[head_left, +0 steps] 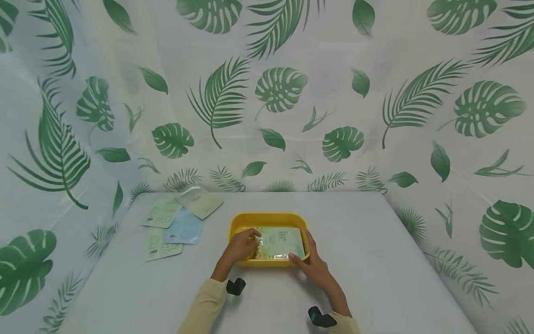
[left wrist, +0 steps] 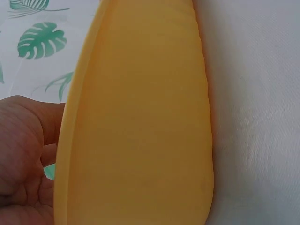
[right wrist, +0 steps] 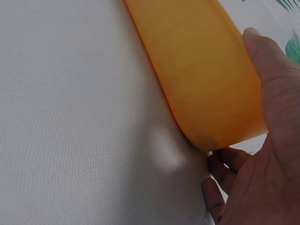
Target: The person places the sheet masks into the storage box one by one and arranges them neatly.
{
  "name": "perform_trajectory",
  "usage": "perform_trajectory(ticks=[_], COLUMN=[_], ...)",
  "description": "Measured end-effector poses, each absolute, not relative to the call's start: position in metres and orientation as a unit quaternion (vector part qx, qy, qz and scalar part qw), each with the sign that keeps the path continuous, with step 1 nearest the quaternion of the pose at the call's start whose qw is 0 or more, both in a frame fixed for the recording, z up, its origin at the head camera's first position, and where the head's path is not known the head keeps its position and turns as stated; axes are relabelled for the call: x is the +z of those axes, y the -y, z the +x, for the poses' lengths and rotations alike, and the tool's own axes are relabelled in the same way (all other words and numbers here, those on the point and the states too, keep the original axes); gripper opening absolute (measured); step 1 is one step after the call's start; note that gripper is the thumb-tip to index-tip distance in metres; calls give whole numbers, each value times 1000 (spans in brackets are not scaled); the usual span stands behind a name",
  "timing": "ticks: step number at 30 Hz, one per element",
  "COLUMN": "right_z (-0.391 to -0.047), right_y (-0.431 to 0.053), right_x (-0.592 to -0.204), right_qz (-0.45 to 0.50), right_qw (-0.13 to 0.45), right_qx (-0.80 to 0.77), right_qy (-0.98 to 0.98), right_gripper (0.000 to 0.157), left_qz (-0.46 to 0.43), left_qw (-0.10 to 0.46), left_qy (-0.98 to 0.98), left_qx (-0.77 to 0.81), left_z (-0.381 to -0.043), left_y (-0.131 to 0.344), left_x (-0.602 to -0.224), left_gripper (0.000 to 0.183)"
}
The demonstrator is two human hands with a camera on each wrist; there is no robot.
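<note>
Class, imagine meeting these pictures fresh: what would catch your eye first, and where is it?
First comes the bright yellow tray on the white table, with a pale green pack inside, the left hand over its left part and the right hand gripping its right front corner. Next, big green leaves pattern the backdrop behind. Left of the tray, pale packets overlap.

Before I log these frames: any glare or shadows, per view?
Head: small bright glints on the glossy pale-green packet; left wrist: soft shadow on the white textured tabletop beside the yellow rectangular plastic tray; right wrist: bright patch amid shadow on the tabletop, near the tray's rounded corner.
</note>
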State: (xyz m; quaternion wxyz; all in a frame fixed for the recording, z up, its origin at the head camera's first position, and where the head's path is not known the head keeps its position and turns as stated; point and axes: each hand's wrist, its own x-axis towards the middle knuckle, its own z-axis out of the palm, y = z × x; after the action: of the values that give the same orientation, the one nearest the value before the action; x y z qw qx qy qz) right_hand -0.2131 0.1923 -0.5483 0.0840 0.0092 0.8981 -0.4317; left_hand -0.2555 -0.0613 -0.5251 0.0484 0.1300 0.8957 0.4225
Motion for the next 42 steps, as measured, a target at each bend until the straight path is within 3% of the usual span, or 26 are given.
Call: perform_trajectory(ticks=[7, 17, 29, 42], right_z=[-214, -215, -217, -214], right_y=[-200, -196, -194, -189], right_x=[-545, -545, -544, -549], right_qz=[13, 21, 23, 18], right_qw=[85, 89, 91, 88], right_qx=[-428, -428, -428, -425], right_qy=[-899, -899, -899, -901], right_gripper=[95, 96, 96, 95], left_qz=[144, 162, 151, 155], left_qw=[41, -74, -98, -169], left_qy=[-901, -942, -948, -943], left_qx=[408, 284, 261, 240], left_z=[-260, -251, -249, -243], left_y=[53, 47, 47, 50], left_x=[-522, -526, -527, -537], left_gripper=[22, 18, 16, 11])
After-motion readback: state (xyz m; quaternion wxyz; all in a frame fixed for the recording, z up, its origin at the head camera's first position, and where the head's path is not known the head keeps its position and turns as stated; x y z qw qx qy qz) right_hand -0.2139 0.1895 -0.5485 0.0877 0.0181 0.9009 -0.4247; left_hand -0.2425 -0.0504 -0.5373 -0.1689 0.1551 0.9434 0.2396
